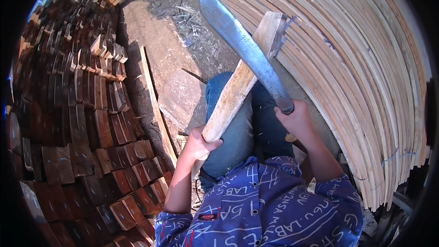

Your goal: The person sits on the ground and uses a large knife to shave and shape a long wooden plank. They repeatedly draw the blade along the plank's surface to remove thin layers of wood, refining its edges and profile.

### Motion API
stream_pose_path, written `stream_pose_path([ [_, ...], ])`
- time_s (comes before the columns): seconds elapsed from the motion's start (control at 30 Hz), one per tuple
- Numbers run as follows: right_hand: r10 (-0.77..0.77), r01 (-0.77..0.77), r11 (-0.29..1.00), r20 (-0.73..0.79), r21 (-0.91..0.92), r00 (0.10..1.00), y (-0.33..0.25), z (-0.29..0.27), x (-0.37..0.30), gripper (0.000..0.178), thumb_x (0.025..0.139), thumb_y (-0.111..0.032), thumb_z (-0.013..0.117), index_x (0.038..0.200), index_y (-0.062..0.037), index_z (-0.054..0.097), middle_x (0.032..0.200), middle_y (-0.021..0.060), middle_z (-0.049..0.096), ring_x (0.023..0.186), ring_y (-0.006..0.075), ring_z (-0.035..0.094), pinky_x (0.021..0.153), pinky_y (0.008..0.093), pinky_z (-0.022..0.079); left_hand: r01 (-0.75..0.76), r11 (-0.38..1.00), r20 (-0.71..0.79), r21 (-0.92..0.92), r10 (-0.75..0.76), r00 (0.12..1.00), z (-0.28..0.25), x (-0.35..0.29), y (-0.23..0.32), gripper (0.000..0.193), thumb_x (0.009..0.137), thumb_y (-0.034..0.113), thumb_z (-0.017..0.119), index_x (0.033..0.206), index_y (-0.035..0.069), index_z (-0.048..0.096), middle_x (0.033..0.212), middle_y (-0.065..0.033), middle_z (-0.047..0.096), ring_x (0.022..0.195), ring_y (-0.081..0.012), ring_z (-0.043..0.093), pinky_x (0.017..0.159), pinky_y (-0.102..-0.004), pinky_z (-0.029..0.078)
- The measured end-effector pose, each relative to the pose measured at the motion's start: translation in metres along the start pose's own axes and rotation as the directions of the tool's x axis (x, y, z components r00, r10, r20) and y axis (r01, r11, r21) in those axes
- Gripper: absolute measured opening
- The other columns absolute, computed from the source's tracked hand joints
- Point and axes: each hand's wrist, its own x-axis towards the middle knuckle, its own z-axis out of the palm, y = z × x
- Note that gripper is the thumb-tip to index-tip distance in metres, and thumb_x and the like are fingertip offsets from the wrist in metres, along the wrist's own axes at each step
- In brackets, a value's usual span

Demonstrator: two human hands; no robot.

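Observation:
My left hand (pixel 201 143) is closed around the lower end of a rough wooden piece (pixel 231 92), which slants up and to the right across my knees. My right hand (pixel 296 120) grips a machete (pixel 242 41) at its handle, whose wooden end shows below the fist. The broad, curved steel blade points up and to the left. It crosses over the upper part of the wooden piece; whether it touches the wood, I cannot tell.
Stacked dark reddish wood blocks (pixel 87 123) fill the left side. Long pale strips (pixel 347 73) tied in bundles curve along the right. A thin plank (pixel 155 105) lies on the ground beside a flat slab (pixel 183 96). Wood shavings (pixel 194 29) are scattered ahead.

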Motion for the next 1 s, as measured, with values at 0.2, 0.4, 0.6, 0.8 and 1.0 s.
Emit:
stream_pose_path([
  [0.2, -0.110, 0.107, 0.978, -0.008, -0.179, 0.994, 0.004, -0.007, -0.008, 0.021, 0.081, -0.014, 0.071, 0.093, 0.0029, 0.069, 0.068, 0.0188, 0.065, 0.060, 0.0259, 0.066, 0.059, 0.0360, 0.050, 0.001, 1.000, 0.003, 0.018, -0.001, 1.000, -0.001, -0.002, -0.004, 0.047, 0.065, 0.018, 0.081, 0.104, -0.005, 0.067, 0.090, -0.0157, 0.071, 0.085, -0.0216, 0.068, 0.079, -0.0326, 0.051],
  [0.4, -0.041, 0.042, 0.993, 0.007, -0.110, 0.999, 0.010, 0.002, -0.014, 0.022, 0.081, -0.016, 0.073, 0.092, 0.0028, 0.069, 0.070, 0.0202, 0.066, 0.063, 0.0274, 0.068, 0.060, 0.0351, 0.051, -0.015, 0.999, -0.010, 0.030, 0.015, 1.000, -0.001, -0.002, 0.003, 0.047, 0.065, 0.019, 0.081, 0.103, -0.006, 0.066, 0.092, -0.0174, 0.071, 0.083, -0.0226, 0.069, 0.078, -0.0332, 0.051],
  [0.6, -0.025, 0.025, 0.999, -0.004, -0.030, 1.000, -0.002, -0.007, -0.012, 0.022, 0.080, -0.014, 0.073, 0.094, 0.0025, 0.069, 0.071, 0.0194, 0.067, 0.064, 0.0241, 0.069, 0.061, 0.0344, 0.051, 0.006, 1.000, -0.008, 0.002, -0.006, 1.000, -0.002, -0.003, 0.000, 0.047, 0.065, 0.021, 0.081, 0.101, -0.006, 0.067, 0.090, -0.0185, 0.070, 0.083, -0.0236, 0.069, 0.077, -0.0341, 0.051],
  [0.8, -0.137, 0.139, 0.976, 0.023, -0.166, 0.990, 0.018, 0.007, -0.017, 0.022, 0.082, -0.015, 0.072, 0.093, 0.0034, 0.068, 0.065, 0.0147, 0.066, 0.061, 0.0211, 0.067, 0.058, 0.0355, 0.051, -0.029, 0.999, -0.003, 0.037, 0.029, 1.000, -0.002, 0.000, 0.002, 0.047, 0.066, 0.021, 0.081, 0.102, -0.005, 0.066, 0.090, -0.0184, 0.070, 0.082, -0.0240, 0.069, 0.077, -0.0341, 0.052],
  [1.0, 0.049, -0.051, 0.995, -0.026, -0.087, 0.998, -0.005, -0.006, -0.013, 0.021, 0.081, -0.016, 0.072, 0.089, 0.0026, 0.067, 0.063, 0.0187, 0.063, 0.059, 0.0283, 0.067, 0.057, 0.0380, 0.050, 0.064, 0.998, 0.029, 0.008, -0.065, 0.997, -0.003, -0.002, 0.001, 0.053, 0.064, 0.016, 0.081, 0.107, -0.011, 0.063, 0.096, -0.0199, 0.070, 0.089, -0.0231, 0.067, 0.082, -0.0328, 0.050],
])
